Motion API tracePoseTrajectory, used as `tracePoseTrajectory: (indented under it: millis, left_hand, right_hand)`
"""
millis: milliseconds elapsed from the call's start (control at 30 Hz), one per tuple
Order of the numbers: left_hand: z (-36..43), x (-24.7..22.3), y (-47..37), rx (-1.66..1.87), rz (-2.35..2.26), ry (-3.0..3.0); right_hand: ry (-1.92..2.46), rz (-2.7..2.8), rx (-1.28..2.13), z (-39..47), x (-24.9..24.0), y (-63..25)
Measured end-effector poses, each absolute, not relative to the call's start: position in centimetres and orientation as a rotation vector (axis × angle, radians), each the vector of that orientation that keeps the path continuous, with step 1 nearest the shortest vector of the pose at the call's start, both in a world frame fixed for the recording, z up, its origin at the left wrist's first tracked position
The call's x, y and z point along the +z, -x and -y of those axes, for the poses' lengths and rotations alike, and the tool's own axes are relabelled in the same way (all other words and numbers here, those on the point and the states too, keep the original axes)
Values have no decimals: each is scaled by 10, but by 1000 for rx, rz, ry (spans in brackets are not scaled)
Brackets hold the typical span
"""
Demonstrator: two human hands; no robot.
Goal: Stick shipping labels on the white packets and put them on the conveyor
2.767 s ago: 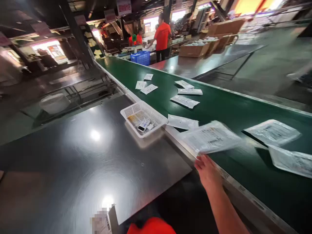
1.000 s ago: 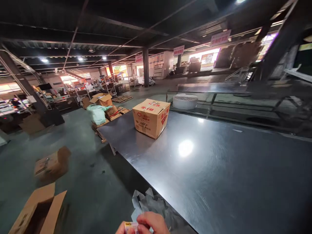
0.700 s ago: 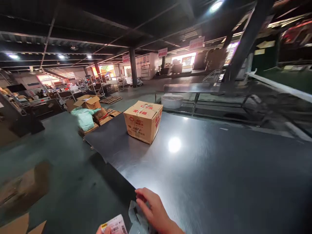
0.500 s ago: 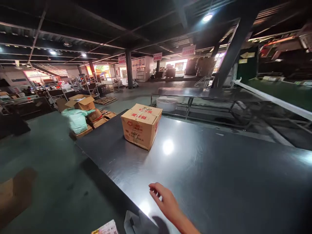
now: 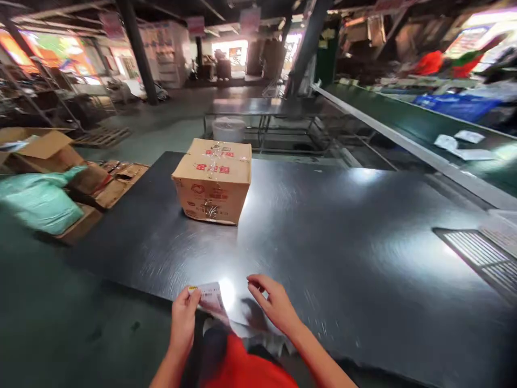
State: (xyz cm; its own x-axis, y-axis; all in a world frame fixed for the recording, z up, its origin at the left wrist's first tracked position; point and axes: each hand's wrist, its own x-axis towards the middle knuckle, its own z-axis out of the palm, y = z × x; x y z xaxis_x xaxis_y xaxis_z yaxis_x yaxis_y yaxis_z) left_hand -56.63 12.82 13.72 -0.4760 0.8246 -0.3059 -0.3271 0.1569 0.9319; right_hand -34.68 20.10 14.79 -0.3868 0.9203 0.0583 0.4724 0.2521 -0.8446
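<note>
The left hand pinches a small white printed packet with a yellow corner at the near edge of the dark metal surface, its long axis slanting from upper left to lower right. The right hand hovers just beside it, fingers loosely spread. Farther back stands 1 taped cardboard box.
</note>
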Motion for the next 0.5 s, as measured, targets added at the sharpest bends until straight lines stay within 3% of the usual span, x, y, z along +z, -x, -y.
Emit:
tracePoseTrajectory:
  millis: [300,500]
  left_hand:
    - [-164,112,537,903,-1125,-709]
    - [-147,79,486,694,-1134,-798]
  right_hand:
    - [1538,1472,1237,-168,148,378]
    - [1836,1195,1059,-128,123,353]
